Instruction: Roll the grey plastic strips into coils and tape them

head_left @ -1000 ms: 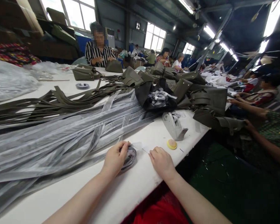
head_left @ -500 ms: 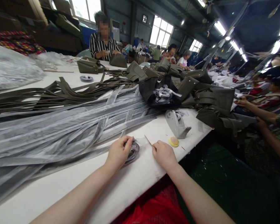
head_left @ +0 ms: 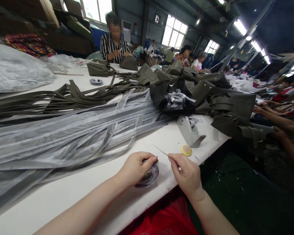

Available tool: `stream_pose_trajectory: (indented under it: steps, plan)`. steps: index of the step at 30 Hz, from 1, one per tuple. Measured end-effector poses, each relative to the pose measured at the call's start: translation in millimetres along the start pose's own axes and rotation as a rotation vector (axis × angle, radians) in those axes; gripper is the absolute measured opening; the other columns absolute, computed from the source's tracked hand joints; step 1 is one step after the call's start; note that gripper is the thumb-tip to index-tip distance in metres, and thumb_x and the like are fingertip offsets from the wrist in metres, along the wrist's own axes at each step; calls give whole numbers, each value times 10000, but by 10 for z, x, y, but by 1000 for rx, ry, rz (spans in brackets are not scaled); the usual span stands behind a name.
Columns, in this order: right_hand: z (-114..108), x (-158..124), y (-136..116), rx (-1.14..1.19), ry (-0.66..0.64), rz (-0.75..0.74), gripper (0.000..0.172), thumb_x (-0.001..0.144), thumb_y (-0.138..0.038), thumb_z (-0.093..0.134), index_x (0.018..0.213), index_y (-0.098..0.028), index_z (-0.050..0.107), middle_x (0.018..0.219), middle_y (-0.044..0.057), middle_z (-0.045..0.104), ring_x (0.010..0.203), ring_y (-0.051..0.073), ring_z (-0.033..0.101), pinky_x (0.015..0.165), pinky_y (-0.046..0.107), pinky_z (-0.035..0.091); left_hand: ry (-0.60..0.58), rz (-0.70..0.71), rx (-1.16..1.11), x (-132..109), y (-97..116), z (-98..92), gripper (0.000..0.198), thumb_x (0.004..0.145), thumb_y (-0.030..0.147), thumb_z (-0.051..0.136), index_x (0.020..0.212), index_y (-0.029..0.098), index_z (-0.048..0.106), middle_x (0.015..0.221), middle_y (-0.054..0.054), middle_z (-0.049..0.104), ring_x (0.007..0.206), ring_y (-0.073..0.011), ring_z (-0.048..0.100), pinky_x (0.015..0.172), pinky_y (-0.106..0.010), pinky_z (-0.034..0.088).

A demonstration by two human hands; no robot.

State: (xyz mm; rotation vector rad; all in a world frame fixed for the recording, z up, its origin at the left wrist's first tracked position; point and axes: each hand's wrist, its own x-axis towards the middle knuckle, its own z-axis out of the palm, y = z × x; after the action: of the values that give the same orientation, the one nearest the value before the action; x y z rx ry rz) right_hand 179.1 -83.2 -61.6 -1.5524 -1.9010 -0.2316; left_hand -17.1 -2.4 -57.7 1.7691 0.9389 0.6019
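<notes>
My left hand [head_left: 137,168] is closed on a coiled strap [head_left: 151,176], wound into a flat roll in clear plastic, low over the white table [head_left: 88,189]. To its right my right hand [head_left: 187,174] pinches the end of a thin strip [head_left: 161,150], which looks like clear tape seen edge-on. The strip points up and left, apart from the coil. Beyond my right hand stands a grey tape dispenser [head_left: 190,133]. A round yellow-rimmed item [head_left: 186,150] lies between the dispenser and my hand.
Long plastic-wrapped straps [head_left: 71,137] cover the table's left side, with bare dark olive straps [head_left: 75,98] behind them. A black bag [head_left: 159,94] holds several coils. Olive handbags [head_left: 231,104] are piled at the right. A person in stripes [head_left: 115,49] works across the table.
Both hands have shifted right and slightly nearer in the picture, the coil moving with my left hand. More of the thin strip now shows beyond my right fingertips.
</notes>
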Motion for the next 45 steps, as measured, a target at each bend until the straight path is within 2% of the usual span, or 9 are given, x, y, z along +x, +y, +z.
stream_pose_trajectory:
  steps: [5, 11, 17, 24, 30, 34, 36, 42, 45]
  plan:
    - [-105, -59, -159, -63, -17, -68, 184, 942, -166, 513, 1058, -183, 655, 851, 51, 707, 781, 163, 667, 755, 257, 465, -10, 89, 85, -86, 127, -49, 268, 873, 351, 520, 832, 198, 736, 872, -25, 741, 839, -178, 649, 783, -242, 443]
    - [-108, -103, -179, -121, -30, -97, 215, 939, -165, 498, 1060, -193, 673, 858, 57, 716, 748, 156, 666, 693, 261, 462, 8, 130, 47, -99, 106, -45, 336, 883, 387, 471, 822, 173, 724, 818, -52, 722, 792, -195, 630, 746, -263, 451]
    - [-114, -125, -210, -119, -40, -111, 223, 949, -182, 491, 1073, -201, 675, 867, 59, 718, 758, 157, 664, 691, 264, 461, 3, 165, 0, -75, 85, -35, 308, 875, 317, 440, 778, 170, 693, 772, -41, 695, 757, -183, 602, 732, -259, 436]
    - [-103, -135, -207, -98, -34, -129, 213, 942, -160, 513, 1092, -186, 661, 890, 59, 714, 771, 172, 660, 711, 277, 459, 10, 159, -17, -94, 64, -23, 372, 882, 386, 422, 656, 164, 617, 658, -24, 613, 671, -167, 541, 644, -248, 403]
    - [-108, -124, -224, -58, -37, -104, 216, 945, -162, 498, 1074, -186, 669, 870, 59, 710, 764, 164, 665, 724, 267, 482, -6, 141, -89, -96, 83, -21, 348, 881, 361, 420, 760, 158, 676, 727, -37, 655, 729, -178, 573, 695, -248, 431]
    - [-110, -121, -234, -67, -34, -112, 215, 943, -162, 499, 1068, -188, 672, 863, 56, 711, 760, 164, 669, 709, 265, 484, 25, 134, -52, -89, 75, -11, 410, 884, 420, 422, 632, 163, 617, 621, -16, 588, 638, -159, 524, 622, -241, 413]
    - [-106, -122, -233, -75, -39, -110, 223, 946, -166, 492, 1072, -193, 675, 862, 56, 711, 756, 161, 670, 704, 264, 485, 33, 128, -52, -87, 57, -4, 423, 886, 423, 415, 617, 165, 614, 630, -21, 603, 643, -163, 533, 632, -246, 427]
    - [-87, -126, -227, -59, -47, -94, 222, 952, -180, 490, 1068, -200, 678, 855, 53, 713, 755, 154, 669, 706, 258, 482, -4, 149, -102, -92, 32, -5, 387, 896, 376, 399, 772, 160, 695, 769, -47, 688, 768, -197, 606, 743, -268, 462]
    - [-87, -126, -234, -58, -48, -94, 214, 950, -171, 495, 1070, -200, 670, 865, 48, 712, 765, 156, 669, 713, 261, 475, -6, 153, -110, -97, 46, -14, 374, 908, 360, 405, 815, 158, 705, 793, -49, 694, 778, -194, 611, 746, -262, 457]
